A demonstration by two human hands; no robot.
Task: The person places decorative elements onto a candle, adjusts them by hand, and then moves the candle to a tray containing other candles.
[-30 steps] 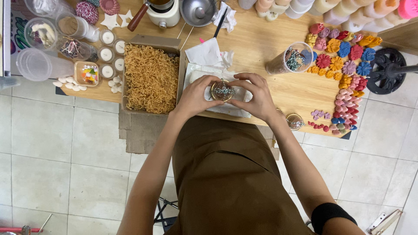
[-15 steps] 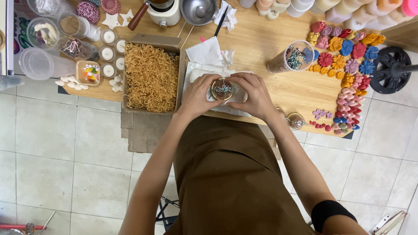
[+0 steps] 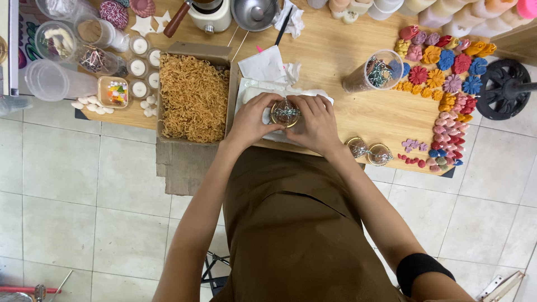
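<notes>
Two hands close on one small round gold-rimmed tin (image 3: 286, 113) with a tangle of silver-green wire across its top. The left hand (image 3: 253, 120) curls its fingers (image 3: 267, 100) round the tin's left side, thumb beneath, and the right hand (image 3: 314, 123) wraps the right side, fingers (image 3: 305, 102) bent over the rim, so both hands grip it between them. Both wrists angle inward from forearms that spread out towards the elbows, the right arm wearing a black band (image 3: 420, 269) near the elbow. The tin sits just above a crumpled white cloth (image 3: 253, 90) at the near edge of the wooden worktop (image 3: 335, 53). Just left lies a cardboard box of shredded tan paper filling (image 3: 193, 98). To the right, two more small round tins (image 3: 369, 151) stand at the worktop's edge, near a clear plastic cup of wire pieces (image 3: 373, 74) and rows of coloured flower-shaped wax pieces (image 3: 444, 72).
</notes>
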